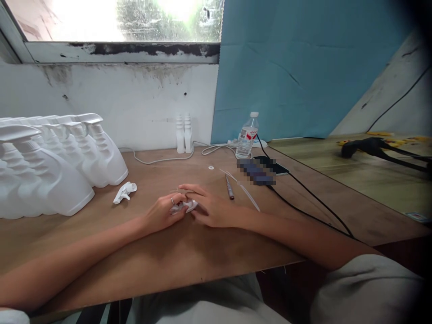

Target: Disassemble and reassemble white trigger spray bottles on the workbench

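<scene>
A small white plastic part, apparently a trigger spray head [189, 206], sits between my two hands over the table, mostly covered by fingers. My left hand [162, 213], with a ring on one finger, is closed around its left side. From the other side my right hand [214, 207] grips it, thumb below and fingers curled over the top. Left of the hands lies another white trigger spray head [124, 193]. A slim screwdriver-like tool [229, 188] and a thin clear tube [249, 195] rest beyond my right wrist.
White plastic bottles [70, 180] stand in rows at left. Two narrow white bottles [184, 137] are against the wall. A water bottle [247, 139], a phone [278, 166], a pixelated dark object [256, 172] and black cables [307, 206] occupy the right. A white ring [211, 168] lies mid-table.
</scene>
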Demonstrator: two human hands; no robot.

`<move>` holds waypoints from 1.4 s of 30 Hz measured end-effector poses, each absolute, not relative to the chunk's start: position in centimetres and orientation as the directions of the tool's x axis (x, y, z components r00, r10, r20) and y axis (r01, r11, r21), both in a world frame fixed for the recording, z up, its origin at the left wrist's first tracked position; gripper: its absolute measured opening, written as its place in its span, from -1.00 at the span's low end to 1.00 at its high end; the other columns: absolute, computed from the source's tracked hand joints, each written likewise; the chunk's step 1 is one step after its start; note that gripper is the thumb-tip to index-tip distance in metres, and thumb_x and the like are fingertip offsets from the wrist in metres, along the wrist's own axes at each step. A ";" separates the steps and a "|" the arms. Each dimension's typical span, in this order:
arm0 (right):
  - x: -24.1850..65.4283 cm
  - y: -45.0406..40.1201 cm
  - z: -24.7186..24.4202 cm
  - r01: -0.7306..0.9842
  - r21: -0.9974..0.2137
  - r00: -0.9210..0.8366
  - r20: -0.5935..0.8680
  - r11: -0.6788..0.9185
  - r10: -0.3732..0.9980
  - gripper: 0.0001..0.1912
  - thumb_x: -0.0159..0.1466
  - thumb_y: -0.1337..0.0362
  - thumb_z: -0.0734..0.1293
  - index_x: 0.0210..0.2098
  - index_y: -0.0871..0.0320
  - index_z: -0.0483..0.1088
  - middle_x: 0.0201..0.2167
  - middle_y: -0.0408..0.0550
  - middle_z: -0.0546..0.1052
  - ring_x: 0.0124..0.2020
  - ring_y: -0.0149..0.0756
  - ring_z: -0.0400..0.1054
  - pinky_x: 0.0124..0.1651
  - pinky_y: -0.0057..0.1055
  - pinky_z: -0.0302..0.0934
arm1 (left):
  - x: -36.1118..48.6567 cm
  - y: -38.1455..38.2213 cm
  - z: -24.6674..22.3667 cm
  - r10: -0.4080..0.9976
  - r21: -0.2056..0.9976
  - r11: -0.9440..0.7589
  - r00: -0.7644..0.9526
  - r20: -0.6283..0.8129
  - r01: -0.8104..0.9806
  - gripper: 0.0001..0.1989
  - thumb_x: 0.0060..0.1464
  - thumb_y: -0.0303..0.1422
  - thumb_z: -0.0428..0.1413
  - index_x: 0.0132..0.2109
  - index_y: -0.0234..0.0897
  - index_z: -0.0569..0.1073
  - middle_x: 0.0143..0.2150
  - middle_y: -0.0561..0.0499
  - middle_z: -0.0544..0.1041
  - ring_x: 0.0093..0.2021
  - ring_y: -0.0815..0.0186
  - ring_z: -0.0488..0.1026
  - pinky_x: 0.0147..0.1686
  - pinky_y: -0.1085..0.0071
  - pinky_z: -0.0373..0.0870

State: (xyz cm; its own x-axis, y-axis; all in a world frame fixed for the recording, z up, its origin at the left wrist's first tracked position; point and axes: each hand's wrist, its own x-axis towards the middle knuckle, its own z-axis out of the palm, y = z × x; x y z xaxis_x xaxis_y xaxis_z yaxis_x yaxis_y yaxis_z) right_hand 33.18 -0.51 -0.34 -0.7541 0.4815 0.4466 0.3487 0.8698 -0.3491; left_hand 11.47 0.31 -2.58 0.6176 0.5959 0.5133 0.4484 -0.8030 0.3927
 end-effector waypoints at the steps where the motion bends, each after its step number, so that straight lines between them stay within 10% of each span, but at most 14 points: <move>1: 33.4 -0.2 -0.1 0.303 -0.406 -0.761 0.441 0.862 0.476 -0.60 0.24 0.42 0.24 0.08 0.18 0.31 0.29 0.11 0.15 0.29 -0.22 0.06 0.29 -0.21 0.06 | 11.5 0.3 -2.6 0.594 0.391 -0.804 0.619 0.514 0.447 -0.88 0.18 -0.34 0.02 -0.14 -0.23 0.37 -0.19 0.01 0.55 -0.27 0.37 0.50 -0.24 0.49 0.39; 4: 34.6 1.2 1.0 0.248 -0.539 -0.730 0.442 0.805 0.520 -0.73 0.29 0.30 0.26 -0.02 0.16 0.36 0.20 0.08 0.29 0.17 -0.26 0.24 0.17 -0.27 0.19 | 11.5 0.3 -2.7 0.640 0.418 -0.768 0.596 0.485 0.484 -0.84 0.16 -0.32 0.03 -0.11 -0.21 0.38 -0.22 0.03 0.55 -0.32 0.38 0.49 -0.30 0.50 0.39; 7: 36.9 3.1 2.5 0.565 -0.540 -0.555 0.310 0.624 0.772 -0.76 0.34 0.23 0.19 -0.07 0.17 0.36 -0.11 0.03 0.52 -0.13 -0.31 0.44 -0.07 -0.36 0.32 | 11.5 0.2 -2.8 0.709 0.455 -0.705 0.563 0.425 0.545 -0.81 0.16 -0.27 0.03 -0.08 -0.19 0.37 -0.27 0.05 0.54 -0.39 0.39 0.47 -0.37 0.50 0.38; 10: 40.0 5.0 4.0 0.970 -0.135 -0.206 0.000 0.204 0.979 -0.75 0.32 0.16 0.20 -0.21 0.18 0.42 -0.17 0.10 0.54 -0.09 -0.16 0.44 -0.12 -0.36 0.28 | 11.4 0.3 -2.9 0.725 0.469 -0.688 0.556 0.408 0.554 -0.72 0.16 -0.22 0.05 -0.01 -0.17 0.33 -0.25 0.04 0.54 -0.35 0.36 0.48 -0.34 0.47 0.38; 13: 42.6 6.2 4.7 0.999 0.011 -0.037 -0.206 0.040 0.978 -0.78 0.19 0.22 0.34 -0.45 0.29 0.43 -0.38 0.26 0.54 -0.27 0.03 0.48 -0.32 -0.29 0.28 | 11.4 0.3 -3.0 0.715 0.479 -0.697 0.565 0.412 0.533 -0.68 0.16 -0.22 0.05 0.05 -0.17 0.30 -0.23 0.03 0.54 -0.35 0.37 0.48 -0.32 0.46 0.38; 19: 43.5 6.7 4.2 1.000 -0.029 -0.024 -0.483 0.012 0.875 -0.81 0.19 0.36 0.28 -0.55 0.26 0.37 -0.65 -0.01 0.47 -0.64 -0.29 0.40 -0.52 -0.43 0.23 | 11.4 0.2 -2.9 0.730 0.519 -0.678 0.563 0.389 0.520 -0.69 0.16 -0.23 0.04 0.03 -0.16 0.25 -0.20 0.05 0.54 -0.34 0.38 0.48 -0.32 0.47 0.37; 24: 42.9 6.4 5.4 0.994 -0.092 -0.076 -0.267 0.053 0.961 -0.81 0.22 0.36 0.21 -0.51 0.25 0.33 -0.70 0.01 0.44 -0.58 -0.24 0.39 -0.47 -0.40 0.22 | 11.5 0.2 -2.8 0.733 0.570 -0.665 0.567 0.376 0.482 -0.67 0.16 -0.29 0.04 0.05 -0.18 0.20 -0.12 0.02 0.56 -0.27 0.37 0.52 -0.30 0.47 0.39; 27: 41.4 5.5 5.8 0.792 -0.555 -0.236 0.103 0.253 0.966 -0.86 0.28 0.29 0.18 -0.38 0.20 0.27 -0.55 -0.02 0.50 -0.51 -0.31 0.43 -0.39 -0.42 0.30 | 11.6 0.2 -2.9 0.718 0.536 -0.686 0.574 0.393 0.491 -0.66 0.16 -0.29 0.05 0.07 -0.18 0.24 -0.11 0.01 0.56 -0.23 0.36 0.52 -0.25 0.46 0.40; 30: 38.8 3.9 5.3 0.181 -0.863 -0.379 0.381 0.471 0.843 -0.82 0.30 0.17 0.25 -0.27 0.16 0.23 -0.33 -0.05 0.51 -0.38 -0.31 0.48 -0.27 -0.32 0.41 | 11.5 0.3 -3.0 0.718 0.526 -0.688 0.574 0.394 0.499 -0.64 0.15 -0.28 0.05 0.09 -0.17 0.25 -0.09 0.02 0.55 -0.19 0.35 0.52 -0.21 0.46 0.40; 33: 36.5 2.1 4.5 -0.095 -0.850 -0.450 0.501 0.518 0.739 -0.81 0.32 0.14 0.27 -0.23 0.14 0.25 -0.29 -0.08 0.47 -0.32 -0.31 0.48 -0.18 -0.24 0.43 | 11.6 0.3 -3.1 0.726 0.531 -0.680 0.565 0.391 0.506 -0.63 0.14 -0.28 0.05 0.09 -0.17 0.26 -0.12 0.02 0.56 -0.16 0.33 0.52 -0.21 0.46 0.40; 42: 35.6 0.9 3.6 0.055 -0.769 -0.530 0.518 0.637 0.672 -0.88 0.38 0.22 0.21 -0.21 0.13 0.31 -0.28 -0.09 0.43 -0.28 -0.39 0.44 -0.12 -0.36 0.34 | 11.6 0.2 -2.7 0.719 0.532 -0.686 0.574 0.391 0.497 -0.65 0.14 -0.31 0.04 0.07 -0.19 0.28 -0.05 0.00 0.55 -0.19 0.34 0.52 -0.23 0.47 0.40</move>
State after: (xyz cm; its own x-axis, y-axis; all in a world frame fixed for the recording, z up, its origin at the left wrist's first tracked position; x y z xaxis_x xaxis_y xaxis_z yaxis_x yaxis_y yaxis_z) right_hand 35.56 0.90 3.61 -0.5301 0.6715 0.5177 0.0553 0.6366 -0.7692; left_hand 11.62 0.19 -2.74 0.5743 0.7191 0.3912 0.4968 -0.6860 0.5316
